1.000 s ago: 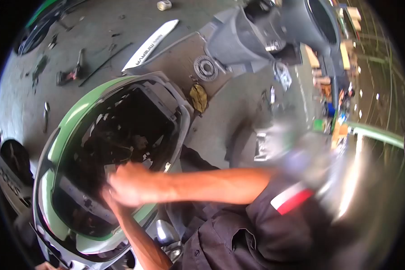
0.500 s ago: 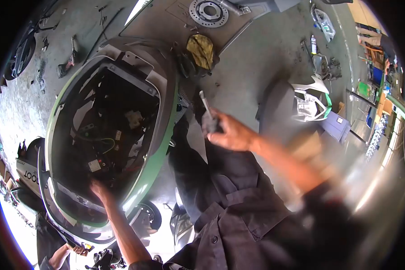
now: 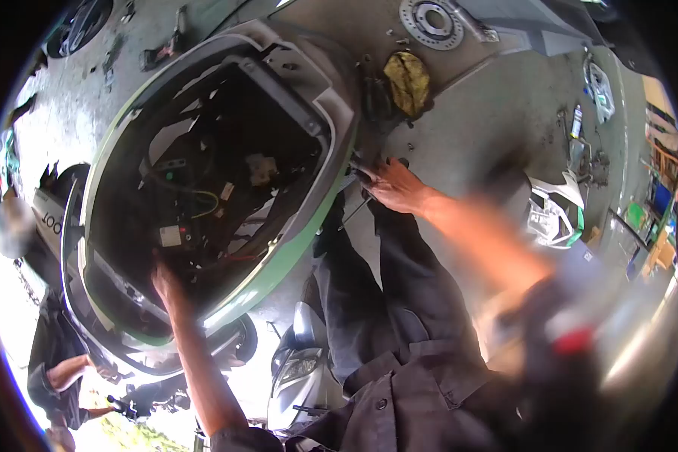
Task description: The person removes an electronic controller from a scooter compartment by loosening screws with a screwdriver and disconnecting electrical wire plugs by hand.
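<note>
In the head view, the scooter body [image 3: 279, 267], with its green side panel, stands at my left with its top open. My left hand [image 3: 164, 285] reaches over the near rim into the dark opening, close to a box with a white label [image 3: 171, 236]; its fingertips are lost in shadow. Just outside the right side of the body, my right hand [image 3: 390, 185] is closed round a tool with a thin metal shaft [image 3: 354, 215], which slants down and left. The tool's exact kind cannot be made out. Wires and a yellow-green cable [image 3: 209, 205] lie inside the body.
A brake disc [image 3: 432, 22] and a yellow-black cloth-like bundle [image 3: 407, 83] lie at the top. White and green fairing parts [image 3: 556, 211] and a spray can [image 3: 577, 120] are at right. Another scooter [image 3: 297, 369] stands below; another person's arm [image 3: 69, 371] shows at lower left.
My view has shifted, so the scooter sits higher and further right. My right hand has turned: the metal shaft pointed up and now slants down. My left hand stays inside the opening.
</note>
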Available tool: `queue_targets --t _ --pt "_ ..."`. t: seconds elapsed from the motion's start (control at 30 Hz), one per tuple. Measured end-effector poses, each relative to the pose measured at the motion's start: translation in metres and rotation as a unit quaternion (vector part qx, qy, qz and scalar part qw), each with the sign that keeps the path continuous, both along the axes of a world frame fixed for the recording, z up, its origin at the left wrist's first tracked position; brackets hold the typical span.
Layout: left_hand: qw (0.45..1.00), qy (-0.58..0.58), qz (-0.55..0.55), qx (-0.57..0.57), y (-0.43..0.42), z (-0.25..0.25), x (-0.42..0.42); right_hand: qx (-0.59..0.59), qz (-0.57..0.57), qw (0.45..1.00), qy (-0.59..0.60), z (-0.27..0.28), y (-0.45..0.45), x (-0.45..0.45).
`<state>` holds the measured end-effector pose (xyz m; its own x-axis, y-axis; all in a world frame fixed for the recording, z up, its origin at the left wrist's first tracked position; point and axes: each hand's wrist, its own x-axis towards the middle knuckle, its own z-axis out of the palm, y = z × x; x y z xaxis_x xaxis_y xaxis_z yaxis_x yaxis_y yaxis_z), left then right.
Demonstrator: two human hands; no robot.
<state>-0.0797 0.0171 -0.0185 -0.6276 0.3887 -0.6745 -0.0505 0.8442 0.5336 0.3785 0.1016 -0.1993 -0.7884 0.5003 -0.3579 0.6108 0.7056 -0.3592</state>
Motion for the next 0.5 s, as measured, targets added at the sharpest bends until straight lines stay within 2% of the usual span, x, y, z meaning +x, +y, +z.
queue_targets --t 0.03,0.07,0.1,0.13,0.17,0.2,0.23,0.3,0.33,0.37,0.43,0.5 --pt "1.0 0.018 0.01 0.0 -0.002 -0.004 0.002 0.01 0.021 1.0 -0.018 -0.008 0.002 -0.005" --pt "0.999 0.038 0.022 0.002 -0.007 -0.008 0.001 0.005 0.076 0.99 -0.116 0.004 0.013 -0.015" --pt "0.997 0.062 0.038 0.008 -0.013 -0.011 -0.005 0.033 0.054 0.995 -0.082 -0.014 0.005 -0.008" --pt "0.994 0.103 0.03 -0.027 -0.025 -0.018 -0.019 0.0 -0.004 0.998 -0.065 -0.011 0.01 -0.012" --pt "0.997 0.068 -0.006 -0.036 -0.025 -0.009 -0.017 -0.031 -0.061 0.997 -0.044 -0.007 0.016 -0.016" --pt "0.99 0.113 -0.005 -0.081 -0.002 0.018 0.011 0.033 -0.029 0.999 -0.019 -0.018 0.011 -0.017" --pt "0.975 0.219 -0.016 -0.026 -0.023 0.004 0.012 0.101 0.0 0.995 0.005 -0.015 0.009 -0.023" --pt "0.993 0.102 0.015 0.053 -0.031 -0.003 0.004 0.091 0.01 0.996 0.003 -0.023 0.011 -0.013" --pt "0.993 0.059 0.039 0.099 -0.019 0.009 0.017 0.086 0.024 0.996 -0.001 -0.03 0.015 -0.007" --pt "0.993 0.072 0.037 0.089 -0.012 0.017 0.022 0.082 0.057 0.995 -0.012 -0.054 0.014 0.004" --pt "0.991 0.096 0.064 0.074 -0.021 0.01 0.02 0.081 0.124 0.988 -0.04 -0.055 0.019 -0.002" --pt "0.991 0.089 0.085 0.052 -0.031 0.002 0.012 0.09 0.189 0.975 -0.07 -0.023 0.035 -0.01"
